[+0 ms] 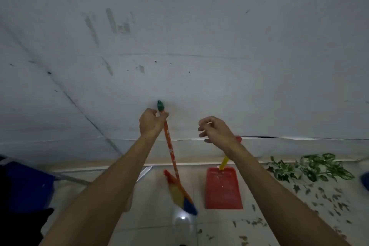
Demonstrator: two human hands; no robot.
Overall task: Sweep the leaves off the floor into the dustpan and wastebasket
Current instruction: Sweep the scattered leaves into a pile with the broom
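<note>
My left hand [150, 122] grips the top of the orange patterned broom handle [169, 146], just below its green cap. The broom head [179, 191], orange, yellow and blue, hangs close to the tiled floor. Right of it a red dustpan [223, 189] stands against the wall on a yellow handle with a red top. My right hand [215, 131] hovers in front of that handle's top with loosely curled fingers and holds nothing. Several small green leaves [329, 201] lie scattered on the floor at the right. A dark blue wastebasket [26, 185] stands at the far left.
A grey wall [179, 46] fills the upper view, close in front. A leafy green vine [311, 168] lies along the wall base at the right. Part of a blue object [365, 179] shows at the right edge. A bright light reflection glares on the tiles below the broom.
</note>
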